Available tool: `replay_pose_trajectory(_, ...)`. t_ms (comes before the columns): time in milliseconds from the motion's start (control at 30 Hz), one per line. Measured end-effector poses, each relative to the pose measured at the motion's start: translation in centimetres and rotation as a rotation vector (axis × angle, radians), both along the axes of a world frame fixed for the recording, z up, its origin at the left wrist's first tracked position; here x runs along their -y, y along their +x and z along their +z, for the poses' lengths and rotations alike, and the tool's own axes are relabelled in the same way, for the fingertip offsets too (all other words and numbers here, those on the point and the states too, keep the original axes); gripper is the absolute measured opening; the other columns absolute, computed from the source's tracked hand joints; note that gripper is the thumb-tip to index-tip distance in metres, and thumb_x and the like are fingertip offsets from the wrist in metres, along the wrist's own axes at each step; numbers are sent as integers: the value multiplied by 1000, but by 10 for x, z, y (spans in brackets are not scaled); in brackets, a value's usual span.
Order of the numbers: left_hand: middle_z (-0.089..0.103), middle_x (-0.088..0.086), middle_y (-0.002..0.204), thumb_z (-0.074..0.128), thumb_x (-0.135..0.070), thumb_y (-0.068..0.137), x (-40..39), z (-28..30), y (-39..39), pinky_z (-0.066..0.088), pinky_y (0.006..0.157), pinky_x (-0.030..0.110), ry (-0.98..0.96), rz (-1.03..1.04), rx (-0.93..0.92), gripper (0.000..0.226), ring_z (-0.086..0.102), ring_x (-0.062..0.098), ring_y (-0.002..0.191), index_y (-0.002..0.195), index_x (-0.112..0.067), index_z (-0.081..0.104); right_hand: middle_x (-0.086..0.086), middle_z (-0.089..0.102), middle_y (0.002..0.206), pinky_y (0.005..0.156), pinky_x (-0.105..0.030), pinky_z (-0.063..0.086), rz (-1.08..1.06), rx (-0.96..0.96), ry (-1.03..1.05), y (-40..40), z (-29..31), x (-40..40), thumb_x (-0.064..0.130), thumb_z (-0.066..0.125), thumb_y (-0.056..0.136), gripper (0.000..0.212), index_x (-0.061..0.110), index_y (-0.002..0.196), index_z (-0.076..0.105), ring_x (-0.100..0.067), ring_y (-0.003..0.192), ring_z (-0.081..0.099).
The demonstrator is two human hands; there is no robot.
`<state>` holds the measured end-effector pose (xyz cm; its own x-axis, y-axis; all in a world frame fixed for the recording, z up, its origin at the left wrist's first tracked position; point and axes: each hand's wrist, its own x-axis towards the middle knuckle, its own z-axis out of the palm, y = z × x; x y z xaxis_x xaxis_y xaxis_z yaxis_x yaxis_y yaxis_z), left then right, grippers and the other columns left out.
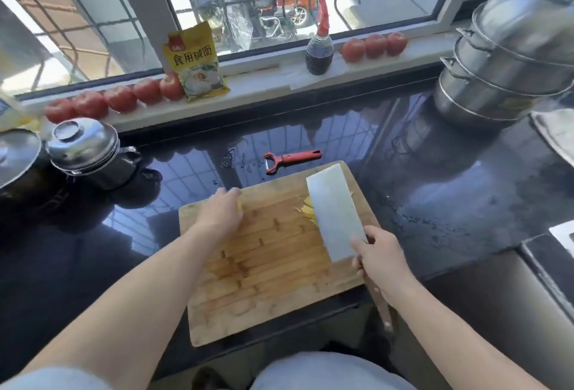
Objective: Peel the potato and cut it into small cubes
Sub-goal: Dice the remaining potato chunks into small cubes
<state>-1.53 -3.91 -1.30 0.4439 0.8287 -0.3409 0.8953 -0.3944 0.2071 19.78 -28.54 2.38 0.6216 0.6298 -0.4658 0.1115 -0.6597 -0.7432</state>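
Note:
A wooden cutting board (267, 268) lies on the dark counter in front of me. My left hand (221, 211) curls over a yellow piece of peeled potato (239, 205) at the board's far left; most of the piece is hidden under the hand. My right hand (380, 260) grips the wooden handle of a wide cleaver (335, 212), whose blade lies over the board's right side. Yellow potato pieces (308, 210) show at the blade's left edge. A red peeler (290, 159) lies on the counter just beyond the board.
A steel lidded pot (85, 148) and a larger lid (15, 153) stand at the left. Stacked steel steamers (503, 57) fill the right back corner. Tomatoes (118, 99), a yellow packet (195, 61) and a sauce bottle (320, 44) line the windowsill. Water drops wet the counter.

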Motion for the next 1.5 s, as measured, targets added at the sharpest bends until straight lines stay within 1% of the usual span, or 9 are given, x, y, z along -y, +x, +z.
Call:
replay_pose_trajectory(133,56,11,117,54,-24,101,-9,-3,10,48,93,46,92,-101,-51,30,59,35,104,128,-14,60,-11,71,75,56,-39,52,-92,-77,53,10,3,10,16,57,97,15,21,96,70,-19,56,59)
replay_pose_trajectory(367,65,-6,96,66,-38,97,93,29,4,52,79,34,38,-102,303,17,62,19,92,101,-22,64,-15,67,70,53,-34,50,-40,-89,39,1,5,11,16,56,96,14,19,92,70,-18,56,56)
replay_pose_trajectory(600,57,-14,126,79,-30,87,137,-21,-44,45,103,28,-70,60,453,47,49,7,116,130,-27,59,-6,58,55,45,-23,43,124,-95,4,-30,6,14,16,56,98,18,21,90,70,-13,46,51)
replay_pose_trajectory(733,48,-21,129,82,-24,86,140,-22,-56,41,101,20,-177,136,510,61,50,1,115,139,-30,52,-7,58,55,44,-23,42,162,-112,15,-39,7,19,15,55,100,21,27,88,67,-14,47,50)
replay_pose_trajectory(1000,60,-13,114,68,-30,96,143,-25,-38,46,96,30,37,-33,415,27,49,11,106,122,-25,63,-6,57,55,49,-27,46,150,-109,13,-40,9,26,14,55,99,17,19,94,70,-13,48,51)
replay_pose_trajectory(1100,62,-10,115,58,-35,102,135,-17,-27,46,99,36,-43,-34,369,21,51,14,109,120,-27,66,-6,58,56,49,-26,47,151,-90,4,-38,11,26,15,55,100,17,20,93,70,-13,49,53)
replay_pose_trajectory(1233,61,-6,109,47,-34,105,129,-8,-27,44,98,41,-19,-66,133,22,52,20,108,110,-26,66,-7,62,63,41,-19,42,135,-78,3,-39,13,27,16,55,101,14,22,100,68,-10,47,53)
replay_pose_trajectory(1367,60,-7,110,51,-28,103,134,-18,-37,48,93,32,155,125,345,17,54,14,104,116,-22,61,-8,62,67,35,-15,34,126,-73,-3,-39,13,26,16,55,102,13,23,98,65,-7,42,50)
replay_pose_trajectory(1500,51,-9,131,64,-46,95,159,-23,-13,45,102,31,-50,-271,440,47,46,12,120,137,-30,52,-8,61,62,36,-17,35,130,-32,-12,-35,11,20,15,54,100,17,18,89,65,-10,44,50)
